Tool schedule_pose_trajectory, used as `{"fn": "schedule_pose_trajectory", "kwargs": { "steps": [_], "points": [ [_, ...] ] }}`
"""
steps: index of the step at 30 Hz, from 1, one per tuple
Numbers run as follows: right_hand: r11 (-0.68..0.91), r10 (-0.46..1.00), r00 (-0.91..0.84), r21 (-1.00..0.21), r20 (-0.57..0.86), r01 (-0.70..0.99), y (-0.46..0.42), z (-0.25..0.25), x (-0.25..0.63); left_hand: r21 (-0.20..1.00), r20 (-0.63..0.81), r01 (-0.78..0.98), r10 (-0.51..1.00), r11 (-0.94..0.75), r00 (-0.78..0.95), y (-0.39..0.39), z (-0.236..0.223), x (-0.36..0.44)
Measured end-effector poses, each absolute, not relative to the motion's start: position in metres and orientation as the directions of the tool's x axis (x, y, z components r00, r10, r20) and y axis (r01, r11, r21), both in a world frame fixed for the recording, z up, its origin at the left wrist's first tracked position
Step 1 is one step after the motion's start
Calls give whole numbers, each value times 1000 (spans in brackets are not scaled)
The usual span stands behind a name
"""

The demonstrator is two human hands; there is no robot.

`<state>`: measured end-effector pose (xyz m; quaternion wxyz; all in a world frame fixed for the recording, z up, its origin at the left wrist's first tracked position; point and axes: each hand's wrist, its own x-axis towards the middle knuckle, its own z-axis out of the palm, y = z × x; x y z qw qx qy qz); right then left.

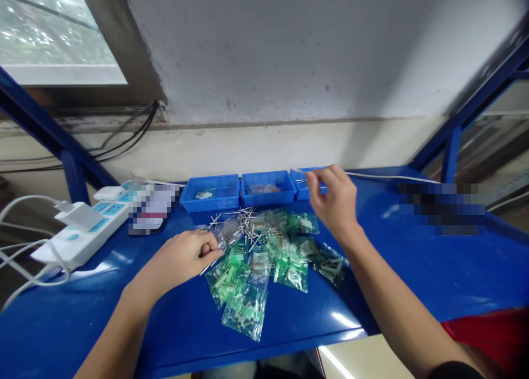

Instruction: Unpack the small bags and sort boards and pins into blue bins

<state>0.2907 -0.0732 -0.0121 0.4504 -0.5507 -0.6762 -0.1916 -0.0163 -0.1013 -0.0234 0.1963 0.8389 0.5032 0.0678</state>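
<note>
My left hand (188,256) rests on the blue table (413,269), fingers curled round a thin metal pin whose tip pokes out below the fist. My right hand (334,198) is raised over the right blue bin (298,182), pinching a small metal pin between thumb and fingers. Between the hands lies a heap of small clear and green plastic bags (264,263) with parts inside. A scatter of loose metal pins (243,222) lies behind the bags.
Three small blue bins stand in a row at the back, the left bin (210,193) and the middle bin (268,187) each with a few parts. A white power strip (88,225) with plugs and cables sits at left. Blue frame posts stand on both sides.
</note>
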Motion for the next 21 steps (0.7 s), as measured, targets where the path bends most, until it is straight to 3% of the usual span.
{"fn": "schedule_pose_trajectory", "kwargs": {
  "steps": [3, 5, 7, 10, 14, 17, 21],
  "points": [
    [33, 645, 195, -282, 739, 959, -57, -20, 323, 313, -118, 842, 862, -439, 494, -99, -29, -18],
    [-5, 704, 206, -286, 679, 958, -55, -27, 324, 285, -108, 846, 862, -450, 494, -100, -31, -15],
    [94, 752, 129, -299, 646, 950, -61, -32, 308, 295, -72, 840, 866, -456, 495, -102, -30, -11],
    [409, 771, -126, -336, 624, 848, -79, -33, 265, 430, -19, 795, 876, -428, 482, -104, -26, -7],
    [742, 628, -496, -267, 599, 615, -106, -37, 218, 640, 62, 660, 882, -394, 467, -106, -22, -2],
    [825, 522, -600, -181, 607, 535, -115, -43, 205, 696, 82, 577, 846, -428, 527, -108, -23, 2],
    [832, 503, -604, -155, 618, 533, -114, -45, 207, 732, 30, 545, 819, -409, 573, -111, -24, 6]
  ]
}}
